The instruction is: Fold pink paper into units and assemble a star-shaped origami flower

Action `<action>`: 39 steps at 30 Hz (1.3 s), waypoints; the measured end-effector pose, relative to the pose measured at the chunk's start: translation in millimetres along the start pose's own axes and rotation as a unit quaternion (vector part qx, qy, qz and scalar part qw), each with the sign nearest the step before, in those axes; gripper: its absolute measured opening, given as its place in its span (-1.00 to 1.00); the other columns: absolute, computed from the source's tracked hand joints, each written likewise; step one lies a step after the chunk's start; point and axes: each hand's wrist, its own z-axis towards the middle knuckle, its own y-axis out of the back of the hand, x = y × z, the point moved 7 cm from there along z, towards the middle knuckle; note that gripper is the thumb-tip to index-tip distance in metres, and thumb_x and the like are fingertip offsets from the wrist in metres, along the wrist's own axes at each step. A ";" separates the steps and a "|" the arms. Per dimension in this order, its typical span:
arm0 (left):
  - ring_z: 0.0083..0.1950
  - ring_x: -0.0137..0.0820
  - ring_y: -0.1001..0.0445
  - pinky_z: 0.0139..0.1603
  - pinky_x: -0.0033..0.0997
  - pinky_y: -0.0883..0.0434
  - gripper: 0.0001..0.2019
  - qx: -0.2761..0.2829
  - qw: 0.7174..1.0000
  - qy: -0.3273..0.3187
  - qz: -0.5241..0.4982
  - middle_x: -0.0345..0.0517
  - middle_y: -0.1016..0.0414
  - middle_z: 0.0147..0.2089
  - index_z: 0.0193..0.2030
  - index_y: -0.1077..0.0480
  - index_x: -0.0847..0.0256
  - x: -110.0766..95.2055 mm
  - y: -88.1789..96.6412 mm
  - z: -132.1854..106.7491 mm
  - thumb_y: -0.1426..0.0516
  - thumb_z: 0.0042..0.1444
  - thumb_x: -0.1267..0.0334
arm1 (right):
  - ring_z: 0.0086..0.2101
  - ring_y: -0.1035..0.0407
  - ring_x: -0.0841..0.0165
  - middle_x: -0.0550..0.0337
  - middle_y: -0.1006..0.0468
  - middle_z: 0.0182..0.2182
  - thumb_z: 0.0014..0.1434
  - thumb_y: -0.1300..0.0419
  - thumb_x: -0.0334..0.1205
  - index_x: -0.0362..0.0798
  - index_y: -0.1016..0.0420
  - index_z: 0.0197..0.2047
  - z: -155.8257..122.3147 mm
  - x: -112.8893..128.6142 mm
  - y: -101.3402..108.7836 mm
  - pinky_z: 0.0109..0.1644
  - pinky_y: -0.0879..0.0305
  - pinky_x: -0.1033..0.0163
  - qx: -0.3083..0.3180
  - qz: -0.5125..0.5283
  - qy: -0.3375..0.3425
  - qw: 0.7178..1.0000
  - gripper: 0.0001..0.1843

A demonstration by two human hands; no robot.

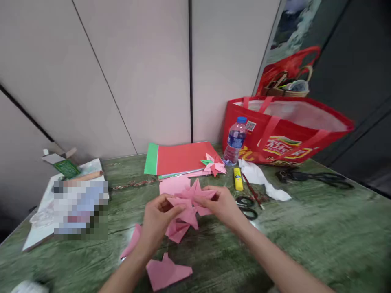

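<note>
Between my two hands is a pink folded-paper flower (pixel 187 202) with several pointed petals, raised a little above the table. My left hand (pixel 155 217) pinches its left side between thumb and fingers. On the right side, my right hand (pixel 222 205) grips another petal the same way. Just below the flower shows a further folded pink piece (pixel 177 231); whether it is joined to the flower I cannot tell. Loose pink folded paper (pixel 168 272) lies nearer to me, and one more pink piece (pixel 133 241) is partly behind my left forearm.
Behind my hands lie coloured paper sheets (pixel 183 156) with a finished-looking paper flower (pixel 214 165). To the right are a glue stick (pixel 238 179), scissors (pixel 248 212), a pencil (pixel 253 191), tissue (pixel 264 179), a water bottle (pixel 234 144) and a red bag (pixel 284 134). A small green box (pixel 67 167) stands left.
</note>
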 end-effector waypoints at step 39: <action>-0.59 -0.52 -0.27 -0.60 -0.57 -0.31 -0.82 -0.058 0.997 -0.017 0.043 -0.29 -0.30 -0.64 -0.60 -0.31 0.29 -3.0 9.7 3.0 -0.23 -0.27 0.26 | -0.61 -0.06 0.54 0.33 -0.28 -0.66 -0.15 -0.26 -0.20 -0.17 -0.41 -0.54 -2.4 -0.2 -10.7 -0.57 0.02 0.42 0.043 -0.024 -0.011 0.999 -0.81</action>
